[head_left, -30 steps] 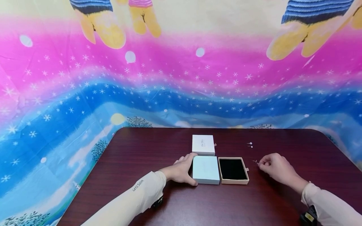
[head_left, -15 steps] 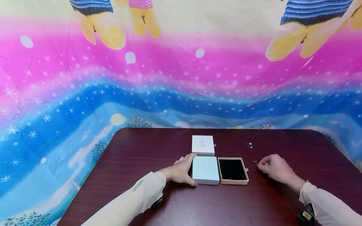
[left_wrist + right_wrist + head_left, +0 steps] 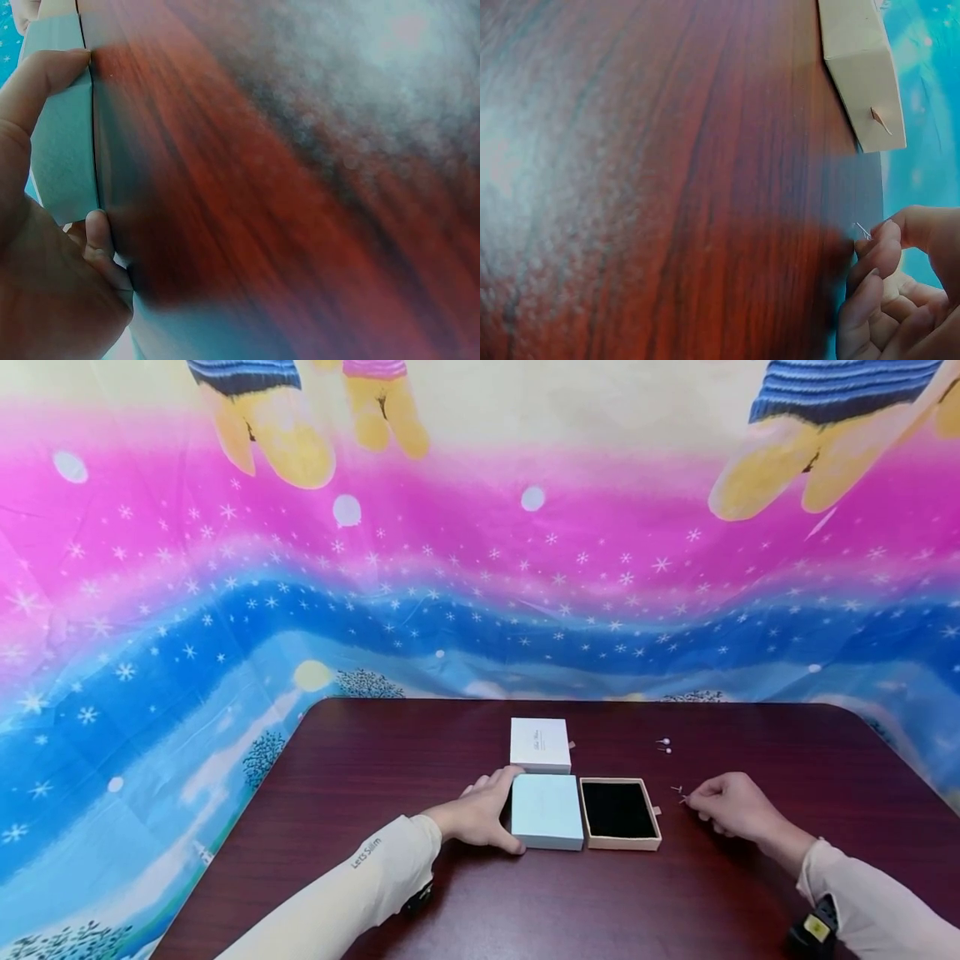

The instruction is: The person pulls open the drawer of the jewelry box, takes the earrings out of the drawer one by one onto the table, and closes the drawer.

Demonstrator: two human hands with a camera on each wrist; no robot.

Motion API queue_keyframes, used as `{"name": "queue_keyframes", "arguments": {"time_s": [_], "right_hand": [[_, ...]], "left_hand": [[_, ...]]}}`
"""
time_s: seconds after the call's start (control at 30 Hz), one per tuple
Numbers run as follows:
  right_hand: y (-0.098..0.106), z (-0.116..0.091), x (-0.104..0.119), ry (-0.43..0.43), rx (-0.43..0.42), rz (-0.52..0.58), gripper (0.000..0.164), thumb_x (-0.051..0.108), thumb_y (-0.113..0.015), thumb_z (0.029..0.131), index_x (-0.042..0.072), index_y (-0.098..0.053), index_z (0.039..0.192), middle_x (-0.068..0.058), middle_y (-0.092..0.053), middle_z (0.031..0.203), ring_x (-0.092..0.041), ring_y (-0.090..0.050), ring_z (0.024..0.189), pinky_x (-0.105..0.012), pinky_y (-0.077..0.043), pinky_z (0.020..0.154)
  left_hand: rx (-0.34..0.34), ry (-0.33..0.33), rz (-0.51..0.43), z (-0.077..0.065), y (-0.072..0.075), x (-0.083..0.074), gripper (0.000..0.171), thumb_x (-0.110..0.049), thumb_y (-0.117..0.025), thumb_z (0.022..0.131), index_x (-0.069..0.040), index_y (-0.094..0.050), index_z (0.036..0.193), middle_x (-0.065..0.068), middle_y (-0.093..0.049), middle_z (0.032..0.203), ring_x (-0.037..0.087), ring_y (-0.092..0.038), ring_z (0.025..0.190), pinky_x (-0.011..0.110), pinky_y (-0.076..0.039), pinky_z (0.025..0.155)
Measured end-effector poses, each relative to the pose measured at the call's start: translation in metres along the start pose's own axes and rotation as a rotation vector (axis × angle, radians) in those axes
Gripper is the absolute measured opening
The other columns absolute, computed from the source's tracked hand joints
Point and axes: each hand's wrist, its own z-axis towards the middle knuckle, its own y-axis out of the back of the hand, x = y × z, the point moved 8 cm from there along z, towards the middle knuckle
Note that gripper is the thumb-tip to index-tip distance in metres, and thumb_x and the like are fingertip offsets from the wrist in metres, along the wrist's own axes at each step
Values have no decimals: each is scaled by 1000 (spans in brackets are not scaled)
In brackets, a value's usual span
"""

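Observation:
My left hand [image 3: 480, 810] spans the left side of a light blue box [image 3: 547, 812], its thumb at the near edge and its fingers at the far corner. In the left wrist view, thumb and fingers hold the box [image 3: 64, 154] from opposite sides. My right hand [image 3: 731, 806] pinches a tiny stud earring [image 3: 683, 799] low over the table; the right wrist view shows its thin pin [image 3: 862, 229] poking out past the fingertips. Another small stud [image 3: 677, 788] lies just beyond those fingertips. Between the hands sits a drawer tray [image 3: 622, 843] lined with black padding.
Behind the light blue box stands a white lidded box [image 3: 540, 742] with small print and a ribbon tab. Two pearl studs [image 3: 665, 742] lie toward the back right. The dark wood table [image 3: 420, 735] ends at a printed cloth backdrop [image 3: 480, 568].
My right hand has turned slightly and shifted, with the pinched earring's pin showing more at the fingertips. The left hand and the boxes stay as they were.

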Motion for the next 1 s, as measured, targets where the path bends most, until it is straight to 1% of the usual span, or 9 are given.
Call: {"name": "queue_keyframes", "arguments": {"time_s": [0.07,0.37,0.47,0.6,0.7,1.0], "right_hand": [[1,0,-1,-22,7,18,20,12,-60,94,-2,-71,86,2,-55,63,-10,-50,50,-28,-44,48],[0,1,-3,-58,54,57,21,16,-60,95,-1,-70,86,5,-54,63,-8,-48,51,-25,-41,48],[0,1,-5,-80,67,69,22,17,-59,95,1,-69,84,5,-53,62,-8,-48,51,-24,-41,48],[0,1,-6,-103,81,69,25,18,-58,96,5,-65,76,6,-52,60,-8,-48,51,-25,-41,49],[-1,1,-5,-103,90,60,28,19,-58,97,8,-63,72,6,-51,59,-8,-48,51,-26,-41,49],[-1,2,-4,-110,96,53,29,18,-57,96,8,-64,71,6,-52,58,-8,-49,51,-25,-41,48]], "left_hand": [[-4,-1,-2,0,0,0,108,-38,-89,70,-18,-24,154,2,-46,143,16,-42,111,31,-34,95],[-10,-3,-3,1,1,-1,109,-37,-90,68,-18,-25,154,2,-47,141,15,-42,110,31,-34,94],[-12,-1,0,1,1,0,109,-38,-90,68,-18,-25,153,2,-47,142,16,-43,111,31,-34,94],[-13,3,2,1,1,0,109,-38,-90,68,-18,-25,153,2,-47,142,16,-43,111,31,-34,95],[-10,5,4,1,1,0,109,-38,-89,68,-18,-24,154,2,-47,142,16,-42,111,32,-34,95],[-9,2,4,1,0,1,109,-39,-90,69,-19,-24,154,2,-46,143,16,-42,112,33,-34,96]]}}
